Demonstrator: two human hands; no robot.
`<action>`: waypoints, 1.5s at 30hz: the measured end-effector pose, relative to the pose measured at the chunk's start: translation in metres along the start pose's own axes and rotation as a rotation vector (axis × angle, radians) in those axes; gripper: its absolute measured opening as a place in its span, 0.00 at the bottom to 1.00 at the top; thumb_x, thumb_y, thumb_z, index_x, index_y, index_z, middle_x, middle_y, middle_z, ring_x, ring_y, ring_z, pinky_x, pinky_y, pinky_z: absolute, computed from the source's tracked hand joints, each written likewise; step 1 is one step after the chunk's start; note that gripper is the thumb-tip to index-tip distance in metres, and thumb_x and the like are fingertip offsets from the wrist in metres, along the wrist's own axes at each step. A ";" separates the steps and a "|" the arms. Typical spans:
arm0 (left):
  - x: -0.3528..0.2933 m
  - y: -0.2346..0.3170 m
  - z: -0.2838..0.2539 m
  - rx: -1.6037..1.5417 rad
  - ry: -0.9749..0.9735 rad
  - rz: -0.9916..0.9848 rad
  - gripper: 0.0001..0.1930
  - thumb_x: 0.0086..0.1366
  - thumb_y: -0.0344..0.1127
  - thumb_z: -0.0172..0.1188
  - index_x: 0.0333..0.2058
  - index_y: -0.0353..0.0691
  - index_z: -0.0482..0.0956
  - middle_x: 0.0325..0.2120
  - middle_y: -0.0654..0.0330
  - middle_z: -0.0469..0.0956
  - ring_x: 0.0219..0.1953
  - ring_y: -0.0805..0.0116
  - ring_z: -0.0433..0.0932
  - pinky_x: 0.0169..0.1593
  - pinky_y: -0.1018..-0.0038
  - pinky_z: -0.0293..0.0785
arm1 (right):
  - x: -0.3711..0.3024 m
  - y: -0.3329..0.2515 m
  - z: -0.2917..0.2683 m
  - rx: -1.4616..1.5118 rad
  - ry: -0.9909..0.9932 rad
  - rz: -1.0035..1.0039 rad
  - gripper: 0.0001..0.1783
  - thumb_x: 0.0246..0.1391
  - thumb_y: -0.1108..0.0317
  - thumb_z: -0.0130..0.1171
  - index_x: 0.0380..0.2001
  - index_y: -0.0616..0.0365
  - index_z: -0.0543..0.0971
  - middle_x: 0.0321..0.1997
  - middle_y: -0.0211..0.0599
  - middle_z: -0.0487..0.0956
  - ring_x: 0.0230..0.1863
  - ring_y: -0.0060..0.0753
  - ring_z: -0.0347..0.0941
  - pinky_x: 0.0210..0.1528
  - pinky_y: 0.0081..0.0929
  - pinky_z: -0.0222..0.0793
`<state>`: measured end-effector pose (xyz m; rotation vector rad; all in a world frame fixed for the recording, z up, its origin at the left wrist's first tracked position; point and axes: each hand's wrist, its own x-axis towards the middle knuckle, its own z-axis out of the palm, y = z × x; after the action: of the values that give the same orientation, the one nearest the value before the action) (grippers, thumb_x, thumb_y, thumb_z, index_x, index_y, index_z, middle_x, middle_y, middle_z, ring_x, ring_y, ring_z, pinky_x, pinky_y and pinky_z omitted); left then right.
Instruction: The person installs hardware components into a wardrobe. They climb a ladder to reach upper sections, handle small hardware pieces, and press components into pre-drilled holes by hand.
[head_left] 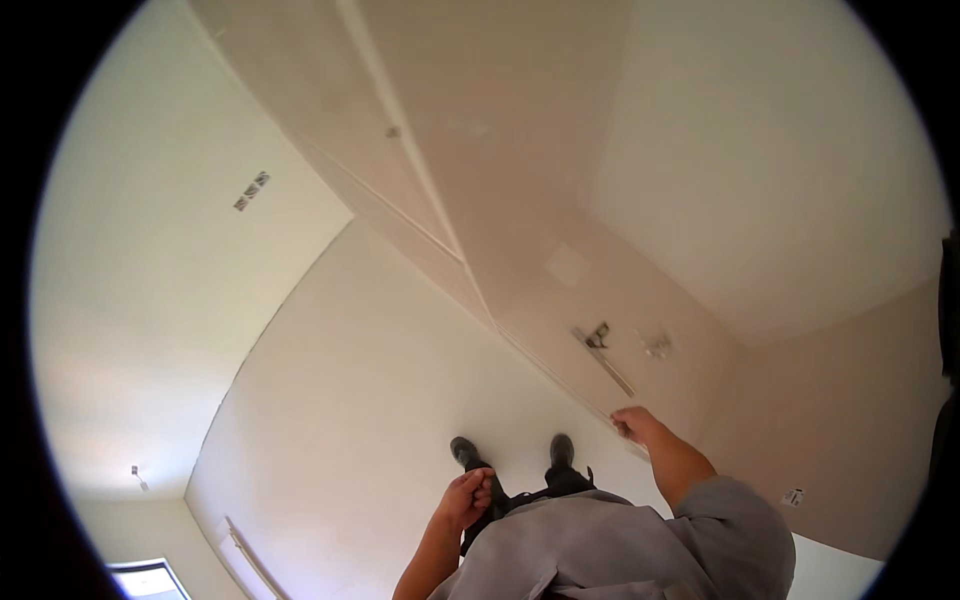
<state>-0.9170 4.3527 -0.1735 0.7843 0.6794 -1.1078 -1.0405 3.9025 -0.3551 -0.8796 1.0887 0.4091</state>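
Note:
My left hand (pixel 468 497) is held in front of my dark trousers, its fingers curled closed with nothing visible in them. Out to the right, my right hand (pixel 632 423) is also closed, its fingers beside a thin pale strip (pixel 545 368) along the foot of the pinkish surface. Whatever the right fingers may hold is hidden. Just beyond that hand is a long, narrow metal blade tool (pixel 604 360) with a dark grip at its far end. I cannot tell whether it rests on the surface or is fixed to it.
A blurred pale item (pixel 657 345) is near the tool. The pale floor (pixel 370 370) runs under my dark shoes (pixel 562 450). On the left wall is a row of sockets (pixel 252 191). At lower left are a window (pixel 150 580) and a long pale board (pixel 250 560).

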 end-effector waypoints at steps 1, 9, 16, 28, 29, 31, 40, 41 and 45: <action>0.001 0.012 -0.007 -0.022 -0.015 0.014 0.13 0.76 0.40 0.52 0.46 0.36 0.75 0.26 0.66 0.70 0.21 0.80 0.61 0.23 0.82 0.58 | -0.002 -0.004 0.012 -0.024 0.008 0.019 0.07 0.61 0.68 0.61 0.34 0.62 0.80 0.27 0.35 0.77 0.24 0.25 0.70 0.26 0.27 0.68; 0.030 0.162 -0.074 -0.151 -0.029 0.127 0.12 0.75 0.42 0.52 0.39 0.38 0.76 0.29 0.63 0.75 0.27 0.74 0.72 0.29 0.78 0.68 | -0.005 -0.058 0.157 0.011 0.066 -0.047 0.09 0.63 0.67 0.59 0.34 0.62 0.80 0.31 0.36 0.78 0.27 0.26 0.72 0.28 0.24 0.70; -0.010 0.293 -0.119 -0.173 -0.009 0.261 0.09 0.74 0.36 0.51 0.41 0.37 0.77 0.31 0.61 0.76 0.32 0.71 0.73 0.35 0.77 0.73 | 0.000 -0.114 0.364 0.014 -0.219 -0.177 0.06 0.62 0.68 0.60 0.35 0.60 0.79 0.29 0.34 0.76 0.27 0.24 0.70 0.28 0.21 0.68; -0.006 0.400 -0.138 -0.311 -0.001 0.314 0.15 0.77 0.48 0.48 0.35 0.45 0.72 0.23 0.70 0.67 0.22 0.80 0.62 0.22 0.85 0.62 | -0.013 -0.319 0.580 0.058 -0.355 -0.482 0.10 0.67 0.64 0.55 0.36 0.59 0.78 0.28 0.26 0.71 0.25 0.14 0.60 0.25 0.16 0.58; -0.007 0.420 -0.128 -0.328 0.016 0.325 0.16 0.77 0.50 0.48 0.34 0.46 0.72 0.23 0.71 0.67 0.22 0.80 0.62 0.23 0.85 0.63 | -0.007 -0.341 0.590 0.085 -0.347 -0.521 0.10 0.68 0.64 0.55 0.35 0.59 0.78 0.28 0.25 0.70 0.25 0.14 0.60 0.25 0.16 0.58; -0.008 0.461 -0.101 -0.304 0.038 0.366 0.14 0.77 0.47 0.49 0.35 0.45 0.72 0.24 0.70 0.67 0.22 0.80 0.63 0.23 0.84 0.63 | 0.005 -0.380 0.608 -0.103 -0.204 -0.681 0.10 0.67 0.64 0.55 0.34 0.59 0.78 0.28 0.30 0.73 0.26 0.21 0.66 0.26 0.23 0.63; 0.040 0.631 0.044 0.341 0.168 0.527 0.13 0.76 0.45 0.48 0.37 0.41 0.71 0.17 0.74 0.56 0.15 0.83 0.53 0.16 0.82 0.49 | 0.069 -0.448 0.628 -1.182 0.445 -1.306 0.08 0.60 0.67 0.56 0.37 0.60 0.77 0.39 0.48 0.78 0.39 0.52 0.78 0.42 0.43 0.77; 0.057 0.640 0.060 0.431 0.163 0.549 0.13 0.75 0.44 0.49 0.36 0.41 0.71 0.17 0.73 0.57 0.16 0.83 0.54 0.17 0.82 0.50 | 0.071 -0.445 0.617 -1.221 0.462 -1.301 0.07 0.59 0.68 0.56 0.38 0.59 0.77 0.40 0.47 0.77 0.40 0.51 0.77 0.43 0.42 0.77; 0.129 0.715 0.115 0.902 0.279 0.754 0.15 0.73 0.42 0.50 0.31 0.40 0.75 0.18 0.68 0.64 0.18 0.76 0.62 0.20 0.76 0.57 | 0.062 -0.442 0.626 -1.269 0.508 -1.334 0.08 0.57 0.70 0.56 0.39 0.59 0.76 0.43 0.44 0.76 0.45 0.46 0.77 0.44 0.40 0.78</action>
<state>-0.1895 4.3652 -0.0659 1.8091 0.0226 -0.5608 -0.3434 4.1181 -0.1142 -2.6689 0.3304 -0.3741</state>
